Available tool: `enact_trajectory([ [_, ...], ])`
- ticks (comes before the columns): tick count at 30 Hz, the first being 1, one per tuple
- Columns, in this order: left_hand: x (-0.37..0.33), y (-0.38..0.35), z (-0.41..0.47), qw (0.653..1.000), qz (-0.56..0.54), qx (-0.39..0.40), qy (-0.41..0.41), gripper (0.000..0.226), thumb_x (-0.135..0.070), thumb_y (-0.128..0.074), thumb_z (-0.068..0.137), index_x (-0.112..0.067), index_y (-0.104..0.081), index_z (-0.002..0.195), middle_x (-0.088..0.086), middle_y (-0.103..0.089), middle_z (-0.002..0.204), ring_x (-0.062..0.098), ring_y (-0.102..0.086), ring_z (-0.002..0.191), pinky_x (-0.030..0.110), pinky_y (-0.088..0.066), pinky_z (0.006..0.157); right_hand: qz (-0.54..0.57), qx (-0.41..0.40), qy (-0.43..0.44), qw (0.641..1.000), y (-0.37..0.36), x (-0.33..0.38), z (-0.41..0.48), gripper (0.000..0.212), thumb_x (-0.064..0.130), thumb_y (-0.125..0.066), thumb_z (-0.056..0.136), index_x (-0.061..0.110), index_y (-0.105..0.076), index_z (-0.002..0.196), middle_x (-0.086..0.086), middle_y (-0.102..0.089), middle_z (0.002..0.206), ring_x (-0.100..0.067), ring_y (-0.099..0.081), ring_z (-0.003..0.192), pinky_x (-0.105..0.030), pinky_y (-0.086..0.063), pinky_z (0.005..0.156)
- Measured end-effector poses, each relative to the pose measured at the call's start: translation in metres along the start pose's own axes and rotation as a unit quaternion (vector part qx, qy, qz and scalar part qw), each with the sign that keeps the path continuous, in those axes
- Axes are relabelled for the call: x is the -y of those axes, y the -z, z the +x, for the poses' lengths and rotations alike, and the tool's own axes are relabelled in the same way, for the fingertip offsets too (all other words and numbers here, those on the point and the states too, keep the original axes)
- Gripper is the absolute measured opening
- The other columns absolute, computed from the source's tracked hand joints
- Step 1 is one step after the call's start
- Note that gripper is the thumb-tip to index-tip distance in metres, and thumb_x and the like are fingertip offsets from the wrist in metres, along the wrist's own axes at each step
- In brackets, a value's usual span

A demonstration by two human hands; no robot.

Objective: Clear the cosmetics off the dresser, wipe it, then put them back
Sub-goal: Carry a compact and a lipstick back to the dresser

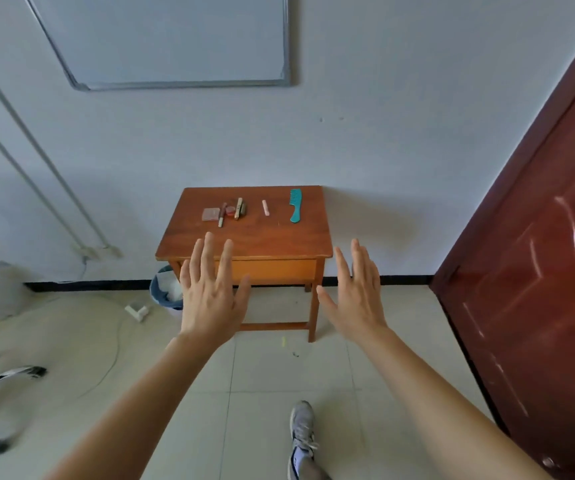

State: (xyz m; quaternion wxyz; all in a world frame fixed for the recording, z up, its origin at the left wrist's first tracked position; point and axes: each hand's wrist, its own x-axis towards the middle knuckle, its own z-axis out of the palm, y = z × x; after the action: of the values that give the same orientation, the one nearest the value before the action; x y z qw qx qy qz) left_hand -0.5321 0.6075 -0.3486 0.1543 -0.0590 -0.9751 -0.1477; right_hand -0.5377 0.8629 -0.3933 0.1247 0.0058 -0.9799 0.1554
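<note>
Left grip [210, 299] and right grip [357, 303] both spread flat, holding nothing; comb [295, 205], maybe a lipstick [265, 207], on bench [279, 240].

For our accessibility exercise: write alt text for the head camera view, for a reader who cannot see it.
A person's open left hand and right hand stretch out toward a wooden dresser against a white wall. On it lie a teal comb, a pink stick and a cluster of cosmetics. A red-brown door stands at right.
</note>
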Motion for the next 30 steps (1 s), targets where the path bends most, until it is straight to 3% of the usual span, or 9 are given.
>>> enact_trajectory([
  [12,0.1,-0.063,0.249,0.996,0.031,0.065,0.049,0.062,-0.046,-0.035,0.1,-0.024,-0.015,0.154,0.006,0.0,0.164,0.026,-0.001,0.151,0.052,-0.013,0.12,0.036,0.039,0.003,0.999,-0.102,0.053,0.264,0.074,0.047,-0.047,0.098,0.024,-0.007,0.157,-0.01,0.005,0.165,-0.028,0.002,0.153,-0.044,-0.013,0.123],
  [19,0.17,-0.097,0.321,0.984,0.034,0.153,0.085,0.064,-0.043,-0.043,0.099,-0.025,-0.015,0.154,0.003,0.0,0.164,0.026,-0.003,0.151,0.052,-0.016,0.119,0.029,0.14,0.029,0.989,-0.154,0.088,0.364,0.074,0.042,-0.049,0.099,0.024,-0.007,0.156,-0.007,0.004,0.165,-0.028,-0.004,0.153,-0.043,-0.021,0.119],
  [26,0.242,-0.176,0.408,0.951,0.08,0.297,0.012,0.068,-0.043,-0.048,0.097,-0.028,-0.013,0.154,0.002,0.002,0.165,0.025,0.002,0.151,0.049,-0.012,0.12,-0.012,0.236,-0.055,0.97,-0.224,0.092,0.427,0.076,0.042,-0.051,0.099,0.029,-0.002,0.156,-0.006,0.002,0.166,-0.028,-0.008,0.152,-0.041,-0.023,0.119],
  [30,0.27,-0.223,0.462,0.936,0.051,0.347,-0.022,0.063,-0.043,-0.044,0.1,-0.027,-0.016,0.154,0.002,-0.004,0.165,0.025,-0.002,0.152,0.048,-0.014,0.121,-0.029,0.25,-0.105,0.962,-0.261,0.091,0.475,0.076,0.041,-0.054,0.098,0.033,-0.004,0.155,-0.007,-0.001,0.165,-0.029,-0.015,0.151,-0.042,-0.029,0.117],
])
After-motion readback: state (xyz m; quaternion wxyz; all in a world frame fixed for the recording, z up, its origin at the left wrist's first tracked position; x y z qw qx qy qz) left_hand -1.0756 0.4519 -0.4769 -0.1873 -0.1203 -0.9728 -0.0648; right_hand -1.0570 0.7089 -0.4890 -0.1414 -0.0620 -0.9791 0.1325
